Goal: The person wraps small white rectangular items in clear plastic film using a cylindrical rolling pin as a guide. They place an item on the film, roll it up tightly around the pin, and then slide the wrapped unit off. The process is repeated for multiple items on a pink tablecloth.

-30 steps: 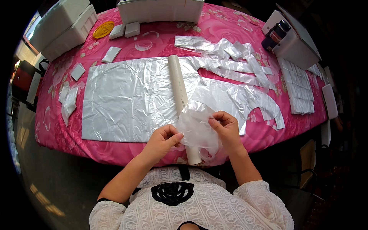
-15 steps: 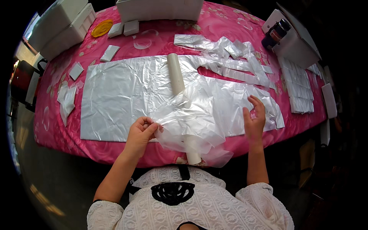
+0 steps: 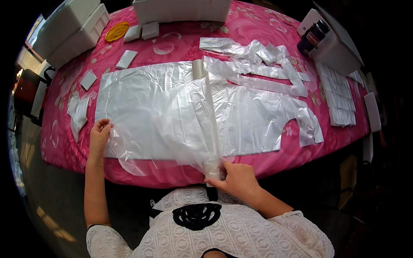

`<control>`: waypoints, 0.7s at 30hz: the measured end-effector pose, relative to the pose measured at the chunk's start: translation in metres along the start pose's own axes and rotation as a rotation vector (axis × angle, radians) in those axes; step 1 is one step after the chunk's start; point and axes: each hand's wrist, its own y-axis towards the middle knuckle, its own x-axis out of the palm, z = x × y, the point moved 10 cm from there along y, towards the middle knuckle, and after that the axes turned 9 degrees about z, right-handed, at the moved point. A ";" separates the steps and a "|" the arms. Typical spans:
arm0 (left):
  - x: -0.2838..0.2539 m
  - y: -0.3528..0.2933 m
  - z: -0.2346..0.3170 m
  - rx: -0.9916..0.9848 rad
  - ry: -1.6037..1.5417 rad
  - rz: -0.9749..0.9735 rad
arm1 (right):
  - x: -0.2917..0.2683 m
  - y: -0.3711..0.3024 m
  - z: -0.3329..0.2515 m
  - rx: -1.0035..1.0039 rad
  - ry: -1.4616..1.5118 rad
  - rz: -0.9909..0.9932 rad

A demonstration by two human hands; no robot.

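Left hand [image 3: 100, 136] pinches translucent plastic film [image 3: 172, 114]; right hand [image 3: 239, 179] grips pale cylindrical tube [image 3: 198, 69]. Apparent step: film spreading; next needs even tension.

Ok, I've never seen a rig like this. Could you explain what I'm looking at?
There's no machine: these are someone's two bare hands. The view comes from a fisheye camera on the head, looking down, so straight edges bend near the rim.

A pink flowered tablecloth covers the table. On it lie flattened silvery plastic, small white packets, a yellow disc, white boxes and a dark bottle.

The left hand pinches the edge of a thin, see-through sheet draped over a pale tube. The right hand grips that tube's near end.
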 end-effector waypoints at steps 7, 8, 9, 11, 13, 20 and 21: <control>0.018 0.008 0.018 0.204 0.212 0.018 | 0.014 -0.002 -0.003 0.016 -0.007 -0.093; 0.026 0.004 0.021 0.235 0.247 0.007 | 0.006 0.001 -0.001 0.038 0.038 -0.010; 0.034 -0.001 0.024 0.267 0.285 -0.006 | -0.002 0.004 0.002 0.061 0.087 0.073; 0.045 -0.012 0.027 0.314 0.425 -0.004 | -0.013 0.009 0.009 0.080 0.119 0.212; 0.050 -0.019 0.032 0.366 0.513 -0.003 | -0.019 0.014 0.017 0.070 0.092 0.329; 0.057 -0.025 0.039 0.520 0.625 0.007 | -0.002 0.023 0.039 0.011 0.390 0.110; 0.058 -0.028 0.042 0.538 0.648 0.011 | -0.013 0.024 0.046 0.041 0.411 0.112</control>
